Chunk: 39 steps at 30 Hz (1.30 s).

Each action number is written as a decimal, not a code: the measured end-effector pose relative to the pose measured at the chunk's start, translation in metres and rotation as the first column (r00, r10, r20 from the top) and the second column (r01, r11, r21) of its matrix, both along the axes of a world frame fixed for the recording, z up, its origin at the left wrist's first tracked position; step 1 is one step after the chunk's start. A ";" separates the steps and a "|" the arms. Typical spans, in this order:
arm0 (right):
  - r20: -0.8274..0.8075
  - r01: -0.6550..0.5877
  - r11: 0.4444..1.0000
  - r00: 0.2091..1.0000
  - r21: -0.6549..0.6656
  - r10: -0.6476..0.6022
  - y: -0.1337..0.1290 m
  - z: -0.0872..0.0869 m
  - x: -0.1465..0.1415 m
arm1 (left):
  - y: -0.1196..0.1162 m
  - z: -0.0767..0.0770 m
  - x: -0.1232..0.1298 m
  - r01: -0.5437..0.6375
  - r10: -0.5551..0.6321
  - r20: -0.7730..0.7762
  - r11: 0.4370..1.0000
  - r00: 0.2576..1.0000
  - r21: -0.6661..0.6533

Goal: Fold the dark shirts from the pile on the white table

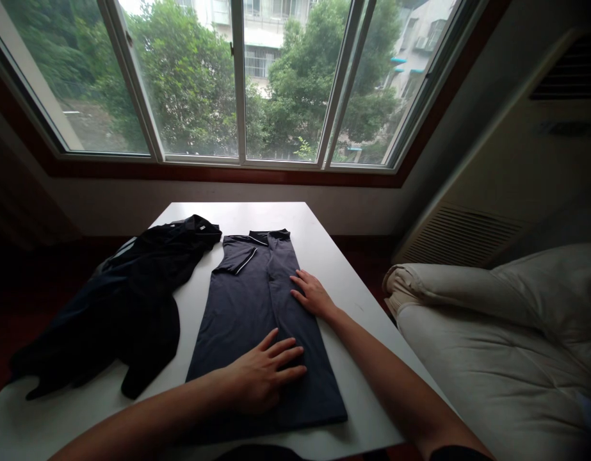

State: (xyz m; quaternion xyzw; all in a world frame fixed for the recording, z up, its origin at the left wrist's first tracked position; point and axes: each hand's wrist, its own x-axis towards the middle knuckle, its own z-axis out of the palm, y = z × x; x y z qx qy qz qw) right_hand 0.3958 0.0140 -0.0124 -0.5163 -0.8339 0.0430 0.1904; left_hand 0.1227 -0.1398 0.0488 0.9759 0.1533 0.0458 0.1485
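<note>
A dark grey-blue polo shirt (242,301) lies on the white table, its black collar toward the window. Its right side is folded inward over the body, while the left sleeve, trimmed with a white line, lies across the upper part. My left hand (266,371) rests flat on the lower middle of the shirt, fingers spread. Higher up, my right hand (312,293) lies on the shirt's right edge with its fingers stretched out over the cloth. Neither hand grips anything.
A heap of black clothes (132,294) covers the left part of the white table (362,333) and hangs over its edge. To the right stands a cream padded sofa (477,333). Behind the table is a wide window (242,83), with an air conditioner (511,160) at the right.
</note>
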 end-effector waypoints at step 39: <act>0.134 -0.773 0.610 0.595 -0.172 0.792 -0.114 0.062 -0.244 | 0.321 0.029 -0.114 -0.821 0.971 0.077 0.232 0.226 -0.522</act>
